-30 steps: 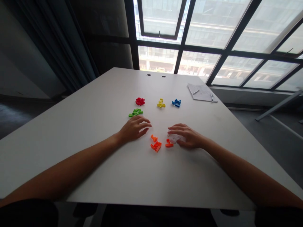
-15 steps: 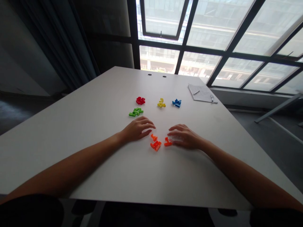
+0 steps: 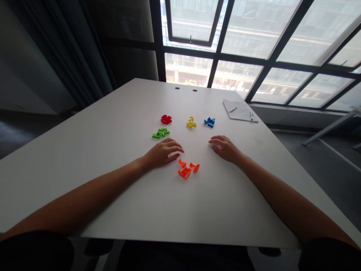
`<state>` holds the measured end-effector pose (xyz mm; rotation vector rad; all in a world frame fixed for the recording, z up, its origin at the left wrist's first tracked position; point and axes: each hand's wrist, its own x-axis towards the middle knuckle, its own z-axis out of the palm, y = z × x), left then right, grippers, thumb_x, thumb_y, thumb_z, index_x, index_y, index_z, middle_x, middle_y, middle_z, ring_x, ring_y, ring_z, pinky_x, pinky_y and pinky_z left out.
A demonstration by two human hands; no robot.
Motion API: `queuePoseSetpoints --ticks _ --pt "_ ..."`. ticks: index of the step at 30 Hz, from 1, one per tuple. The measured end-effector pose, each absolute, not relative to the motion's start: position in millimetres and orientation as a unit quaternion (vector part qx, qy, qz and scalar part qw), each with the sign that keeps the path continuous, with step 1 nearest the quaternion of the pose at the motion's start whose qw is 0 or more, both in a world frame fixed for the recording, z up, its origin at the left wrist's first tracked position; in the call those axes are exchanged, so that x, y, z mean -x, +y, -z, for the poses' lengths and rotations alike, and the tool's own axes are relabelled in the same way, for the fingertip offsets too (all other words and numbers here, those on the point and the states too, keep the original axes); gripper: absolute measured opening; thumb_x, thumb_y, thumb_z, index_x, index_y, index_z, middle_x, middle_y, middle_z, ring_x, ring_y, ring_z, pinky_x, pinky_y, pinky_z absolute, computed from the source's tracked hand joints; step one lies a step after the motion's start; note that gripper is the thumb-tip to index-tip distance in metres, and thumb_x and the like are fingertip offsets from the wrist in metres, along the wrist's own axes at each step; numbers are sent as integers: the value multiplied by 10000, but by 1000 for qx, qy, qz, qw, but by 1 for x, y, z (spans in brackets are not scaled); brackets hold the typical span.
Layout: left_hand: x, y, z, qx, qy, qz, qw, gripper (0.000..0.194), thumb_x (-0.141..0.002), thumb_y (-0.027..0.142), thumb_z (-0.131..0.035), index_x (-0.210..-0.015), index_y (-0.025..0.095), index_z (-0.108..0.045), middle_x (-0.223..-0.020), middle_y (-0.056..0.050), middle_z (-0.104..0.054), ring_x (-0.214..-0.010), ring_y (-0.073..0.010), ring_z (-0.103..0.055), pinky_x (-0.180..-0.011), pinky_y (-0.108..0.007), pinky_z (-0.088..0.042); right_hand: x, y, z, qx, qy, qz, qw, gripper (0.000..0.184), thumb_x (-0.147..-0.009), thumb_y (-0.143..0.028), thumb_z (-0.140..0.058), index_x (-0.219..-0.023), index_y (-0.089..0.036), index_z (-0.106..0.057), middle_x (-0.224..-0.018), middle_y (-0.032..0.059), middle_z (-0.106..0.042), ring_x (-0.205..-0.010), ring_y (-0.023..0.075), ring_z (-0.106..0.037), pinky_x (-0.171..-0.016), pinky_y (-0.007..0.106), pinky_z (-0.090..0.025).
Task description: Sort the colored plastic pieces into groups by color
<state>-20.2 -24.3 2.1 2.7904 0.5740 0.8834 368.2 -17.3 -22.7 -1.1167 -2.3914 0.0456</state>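
Orange plastic pieces (image 3: pixel 184 172) lie on the bench (image 3: pixel 225 210) in three separate groups, held by neither grip. Left grip (image 3: pixel 160 153): palm down, fingers slightly apart and curved, nothing clamped. Its fingertips (image 3: pixel 180 149) stop just short of the nearest orange piece, without touching it. Right grip (image 3: pixel 225 148): palm down, fingers apart, nothing clamped, and farther from the orange pieces than the left grip. Both grips rest on or just above the bench; contact cannot be confirmed from this view.

Orange piece positions: between the grips, toward the operator from the left fingertips. Green plastic pieces (image 3: pixel 161 133) sit just ahead of the left grip. Red plastic pieces (image 3: pixel 166 119) sit beyond the green group. Yellow plastic pieces (image 3: pixel 191 122) and blue plastic pieces (image 3: pixel 209 121) sit ahead of the gap between the grips, the blue group closer to the right grip. Farther ahead and right of the right grip lies a sheet of paper (image 3: pixel 239 111), carrying a pen (image 3: pixel 252 117) and a smaller pen (image 3: pixel 232 109). A window (image 3: pixel 239 37) stands beyond the far bench edge.
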Motion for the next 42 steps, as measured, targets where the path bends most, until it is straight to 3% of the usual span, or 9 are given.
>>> queuePoseSetpoints --ticks 7,14,19,23,25,29,32,37,42 --pt "21 -23 -2 -928 219 -286 93 215 -1056 308 -590 -1140 246 -777 -1130 -79 -784 -1100 -237 -681 -993 -403 -557 -386 35 25 494 -836 47 233 312 -1004 -344 -561 -1189 -187 -758 -1256 170 -742 -1130 324 -668 -1037 516 -515" --pt "21 -21 0 -925 222 -290 99 215 -1059 308 -587 -1140 241 -774 -1099 -75 -786 -1082 -231 -685 -997 -397 -550 -385 24 20 504 -823 76 252 338 -978 -391 -609 -1223 -199 -740 -1265 153 -754 -1218 369 -636 -1053 566 -456" --pt "22 -21 1 -922 229 -295 101 207 -1054 300 -598 -1151 242 -771 -1091 -70 -787 -1074 -231 -687 -994 -399 -552 -361 1 2 423 -849 103 300 322 -1007 -394 -604 -1247 -213 -721 -1251 148 -750 -1243 356 -627 -1107 581 -398" --pt "22 -22 0 -918 236 -304 100 209 -1052 296 -595 -1144 233 -771 -1074 -68 -792 -1059 -232 -690 -990 -409 -553 -310 -42 -10 286 -913 48 288 380 -1003 -429 -645 -1339 -257 -685 -1248 123 -748 -1156 322 -655 -1042 534 -465" --pt "21 -22 -1 -912 244 -315 99 202 -1048 286 -591 -1118 228 -771 -1063 -67 -798 -1043 -233 -696 -984 -417 -552 -281 -69 -13 246 -932 14 266 438 -1006 -463 -648 -1405 -282 -655 -1341 121 -712 -1182 318 -638 -1037 519 -481" --pt "20 -24 -3 -897 272 -331 110 174 -1026 264 -596 -1029 218 -763 -999 -53 -798 -978 -223 -705 -928 -397 -560 -241 -108 -14 217 -956 -11 199 408 -1037 -448 -621 -1403 -272 -665 -1506 147 -608 -1335 339 -553 -1112 534 -455" --pt "19 -25 -3 -891 282 -337 112 161 -1014 257 -604 -1011 214 -759 -968 -44 -794 -946 -214 -703 -880 -369 -562 -235 -108 -11 214 -963 -15 164 335 -1067 -381 -583 -1352 -243 -690 -1501 154 -610 -1382 335 -530 -1135 529 -449" --pt "18 -23 0 -879 302 -339 143 157 -992 254 -612 -1022 216 -761 -904 -33 -781 -848 -185 -680 -691 -278 -542 -248 -73 -5 255 -951 -33 170 294 -1073 -333 -565 -1321 -251 -701 -1445 149 -651 -1313 317 -583 -1093 533 -484" --pt "19 -21 2 -883 310 -317 154 165 -946 230 -619 -1005 220 -772 -801 -15 -738 -738 -158 -662 -671 -258 -535 -258 -24 2 325 -927 -19 186 291 -1074 -320 -545 -1300 -251 -715 -1370 147 -671 -1215 309 -621 -1047 510 -491"
